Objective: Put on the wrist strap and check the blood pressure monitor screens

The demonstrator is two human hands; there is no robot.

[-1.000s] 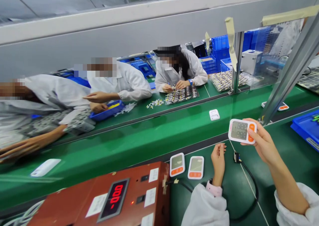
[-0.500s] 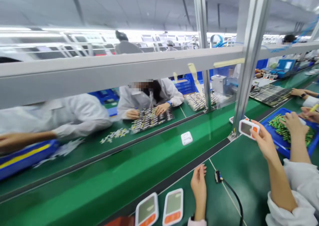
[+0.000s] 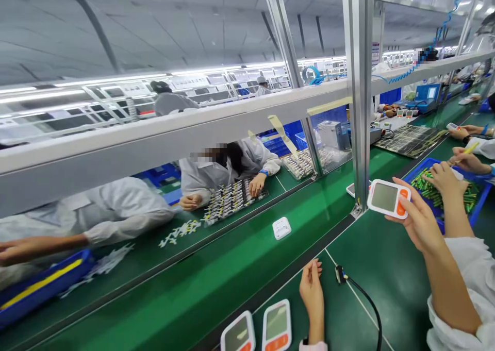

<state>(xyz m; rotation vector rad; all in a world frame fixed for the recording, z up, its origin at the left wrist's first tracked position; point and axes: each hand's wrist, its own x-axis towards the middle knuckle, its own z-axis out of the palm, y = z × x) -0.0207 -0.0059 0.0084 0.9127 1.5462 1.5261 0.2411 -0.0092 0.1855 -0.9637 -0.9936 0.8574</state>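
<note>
1. Currently, I have the right hand (image 3: 421,219) at the right of the frame, closed on a white-and-orange device (image 3: 386,198), thumb over the orange buttons (image 3: 404,191), other fingers behind the casing.
2. Held above the green worktop (image 3: 402,258), near the foot of a metal post (image 3: 358,109), the device shows me a grey, seemingly blank screen (image 3: 382,196).
3. By my judgement it is light, a stiff plastic shell, smooth enough to slip; the screen is likely the fragile part, prone to scratches or cracks if dropped.
4. The best hold, I judge, is along the white side edges, thumb and fingers opposed, off the screen; a thumb on buttons risks a stray press.
5. At lower centre-right, the left hand (image 3: 311,286) has its fingers loosely curled, tips close together; whether they pinch anything, I cannot tell.
6. Left of it, two similar devices (image 3: 277,320) lie at the bottom edge; a black connector (image 3: 340,273) sits to its right.
</note>
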